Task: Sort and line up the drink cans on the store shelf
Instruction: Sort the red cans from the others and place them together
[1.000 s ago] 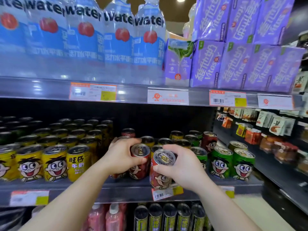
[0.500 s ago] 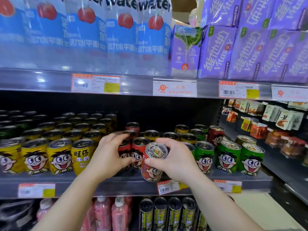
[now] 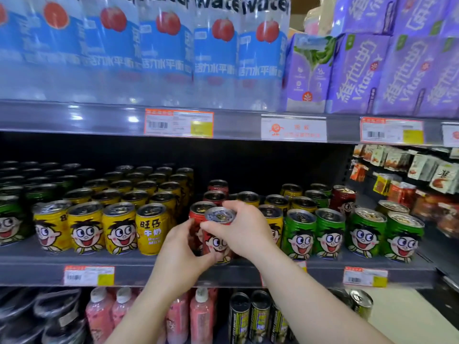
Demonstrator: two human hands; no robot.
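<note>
1. Store aisle, tiered steel shelving; middle shelf (image 3: 32,265) carries the drink cans, with price tags clipped along its front lip.
2. Nearest: both forearms reach in from below. Left hand (image 3: 182,247) cups the lower left side of the front red can (image 3: 218,234), fingers curled against its wall, seemingly to steady or turn it.
3. Right hand (image 3: 244,229) closes over the same can's top and right side, fingers wrapped at the rim. Both hands hold this one can, none spare.
4. Can stands at the shelf's front edge, near upright, cartoon face outward. Judgement: it is being squared up as the front of the red column.
5. Just behind, touching or nearly so, more red cans (image 3: 218,188) run back in a single file.
6. Left of it, yellow cans (image 3: 119,228) in tidy rows, one turned to show text rather than the face.
7. Right, green cans (image 3: 367,234) in front, with yellow and one red mixed behind; sorting looks unfinished there.
8. Farthest, above: water bottles (image 3: 169,45) and purple cartons (image 3: 357,73).
</note>
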